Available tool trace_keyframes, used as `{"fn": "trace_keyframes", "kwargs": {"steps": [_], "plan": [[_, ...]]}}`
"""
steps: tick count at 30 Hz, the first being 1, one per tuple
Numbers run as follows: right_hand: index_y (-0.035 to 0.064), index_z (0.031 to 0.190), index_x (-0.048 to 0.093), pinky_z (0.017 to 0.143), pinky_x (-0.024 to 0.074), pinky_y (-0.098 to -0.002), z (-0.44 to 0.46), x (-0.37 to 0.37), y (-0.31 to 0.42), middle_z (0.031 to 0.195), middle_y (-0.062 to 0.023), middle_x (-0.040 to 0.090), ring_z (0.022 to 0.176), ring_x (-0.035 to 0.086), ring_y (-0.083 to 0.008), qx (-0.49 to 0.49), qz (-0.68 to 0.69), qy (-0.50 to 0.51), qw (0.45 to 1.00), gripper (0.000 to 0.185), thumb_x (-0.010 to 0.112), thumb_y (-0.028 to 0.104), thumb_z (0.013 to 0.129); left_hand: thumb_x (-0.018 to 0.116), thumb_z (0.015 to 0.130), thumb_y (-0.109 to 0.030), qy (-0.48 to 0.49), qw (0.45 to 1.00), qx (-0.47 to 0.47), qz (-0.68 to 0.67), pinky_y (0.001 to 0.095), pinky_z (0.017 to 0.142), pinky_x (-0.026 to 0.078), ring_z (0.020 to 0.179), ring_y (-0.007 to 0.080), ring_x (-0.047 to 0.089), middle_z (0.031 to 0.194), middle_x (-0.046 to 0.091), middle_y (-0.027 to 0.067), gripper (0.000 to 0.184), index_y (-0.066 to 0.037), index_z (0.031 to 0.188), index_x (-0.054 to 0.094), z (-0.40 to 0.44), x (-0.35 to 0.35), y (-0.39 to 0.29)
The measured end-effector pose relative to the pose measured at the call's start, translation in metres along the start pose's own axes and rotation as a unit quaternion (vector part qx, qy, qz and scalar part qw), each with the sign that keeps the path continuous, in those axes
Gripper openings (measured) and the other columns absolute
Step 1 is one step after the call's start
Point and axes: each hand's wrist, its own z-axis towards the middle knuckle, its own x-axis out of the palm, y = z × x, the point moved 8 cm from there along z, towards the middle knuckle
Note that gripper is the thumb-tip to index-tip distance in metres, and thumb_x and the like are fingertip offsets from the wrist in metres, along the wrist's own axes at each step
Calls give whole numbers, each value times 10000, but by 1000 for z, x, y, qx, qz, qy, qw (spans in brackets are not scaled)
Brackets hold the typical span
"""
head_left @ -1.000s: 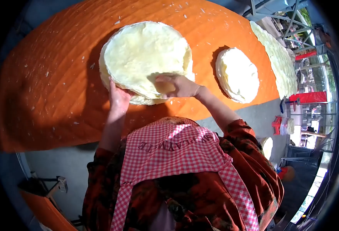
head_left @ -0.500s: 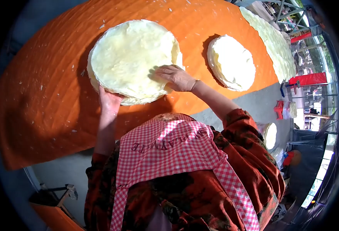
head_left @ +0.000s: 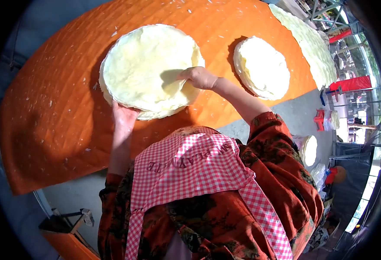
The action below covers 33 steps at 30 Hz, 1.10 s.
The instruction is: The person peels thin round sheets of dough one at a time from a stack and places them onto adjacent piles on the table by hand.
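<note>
A large round stack of thin, pale yellow sheets (head_left: 143, 65) lies on the orange table cover. My left hand (head_left: 124, 116) is at the stack's near left edge, its fingers hidden partly under the sheets and its thumb against the rim. Above the right part of the stack is my right hand (head_left: 198, 78), fingers curled together and casting a shadow on the top sheet; whether a sheet edge is pinched in them is too small to tell. A smaller, brightly lit round stack (head_left: 262, 68) sits to the right.
The orange cover (head_left: 60, 86) carries scattered pale crumbs. More thin sheets (head_left: 305, 43) lie overlapped at its far right end. Beyond the table stand a red stool (head_left: 319, 120) and another pale round stack (head_left: 309, 150). An orange-sided piece of furniture (head_left: 65, 242) is at lower left.
My right hand has gone from reaching low over the stack, then lying spread on it, to a curled shape slightly higher. My left hand stays at the rim. The view has shifted a little.
</note>
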Motion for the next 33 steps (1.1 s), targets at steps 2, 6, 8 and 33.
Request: {"fn": "trace_keyframes", "kwargs": {"steps": [2,6,8,33], "plan": [[95,1065,660,813,509,-382,-5,-8,12,1049,-115,654,932,623,-303,22,-26,-6,999,323,570,-11,773,304,927,-581,-2,1000,2,4,555,998,359,1302,330,356,1445,333,131,684,-120,1431,270,-2,2,0],[63,1128,613,842,500,-370,-30,-14,41,1112,-84,634,1027,595,-265,-40,-161,-43,985,391,541,23,746,282,937,-581,9,1000,0,-4,567,1030,319,1334,334,305,1478,271,134,685,-133,1452,223,-5,3,-1],[59,1223,542,962,415,-442,-42,7,48,1287,-100,530,1214,475,-260,-39,-196,-3,980,479,595,141,754,275,939,-580,20,1000,2,-9,576,1042,302,1346,337,285,1490,246,135,685,-141,1460,205,-4,8,-3],[96,992,668,604,507,-420,27,-73,87,801,-165,642,701,633,-333,-12,-139,-163,977,252,533,51,783,484,876,-569,195,967,19,-162,477,947,392,1084,297,488,1141,523,157,545,-83,1111,555,5,40,-41]]}}
